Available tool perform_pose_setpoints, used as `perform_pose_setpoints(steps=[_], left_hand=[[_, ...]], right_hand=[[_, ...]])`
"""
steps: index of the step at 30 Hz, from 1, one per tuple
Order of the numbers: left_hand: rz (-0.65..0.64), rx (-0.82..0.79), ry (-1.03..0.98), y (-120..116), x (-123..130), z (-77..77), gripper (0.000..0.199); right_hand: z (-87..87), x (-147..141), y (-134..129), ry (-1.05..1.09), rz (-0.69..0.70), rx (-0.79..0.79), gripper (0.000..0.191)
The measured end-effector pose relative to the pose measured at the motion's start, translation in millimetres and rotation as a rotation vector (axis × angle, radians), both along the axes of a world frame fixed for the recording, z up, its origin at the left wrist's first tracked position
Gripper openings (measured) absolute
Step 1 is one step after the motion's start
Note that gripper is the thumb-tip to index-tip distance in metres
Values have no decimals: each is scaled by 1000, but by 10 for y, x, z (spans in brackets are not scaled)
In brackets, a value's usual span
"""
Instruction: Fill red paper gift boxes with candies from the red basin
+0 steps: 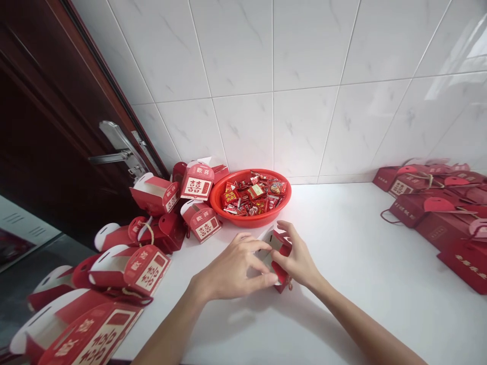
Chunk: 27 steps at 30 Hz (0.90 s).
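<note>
A small red and white candy box (282, 275) stands on the white tabletop in front of me, partly hidden by my hands. My left hand (238, 266) is at its left side, with the fingers curled over the top flaps and the thumb by the near end. On the right side, my right hand (297, 256) grips the box, its thumb bent over the top and its fingers along the far edge. What lies inside the box is hidden. Just behind it sits a red plastic basket (247, 221) of wrapped sweets (256, 195).
Several open red boxes (148, 271) with white linings crowd the left side of the tabletop (350, 243). Several closed red boxes (437, 228) are grouped at the right. A tiled wall (243, 126) rises behind, and a dark door (49, 101) with a metal handle is at the left.
</note>
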State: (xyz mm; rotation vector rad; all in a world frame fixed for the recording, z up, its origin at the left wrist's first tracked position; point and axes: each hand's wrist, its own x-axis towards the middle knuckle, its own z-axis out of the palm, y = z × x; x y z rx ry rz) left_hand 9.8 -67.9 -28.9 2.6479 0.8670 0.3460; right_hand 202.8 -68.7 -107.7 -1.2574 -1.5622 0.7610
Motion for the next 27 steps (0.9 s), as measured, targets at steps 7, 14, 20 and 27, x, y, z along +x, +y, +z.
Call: perform_pose_setpoints(steps=[7, 14, 20, 27], left_hand=[[96, 28, 130, 94, 81, 47, 17], [6, -63, 271, 229, 180, 200, 38], [72, -136, 278, 194, 182, 206, 54], [200, -159, 366, 157, 119, 144, 96]], right_hand=[[-8, 125, 33, 272, 117, -3, 47], [77, 228, -2, 151, 234, 32, 25], [225, 343, -52, -55, 277, 47, 19], [256, 399, -16, -48, 300, -119, 57]])
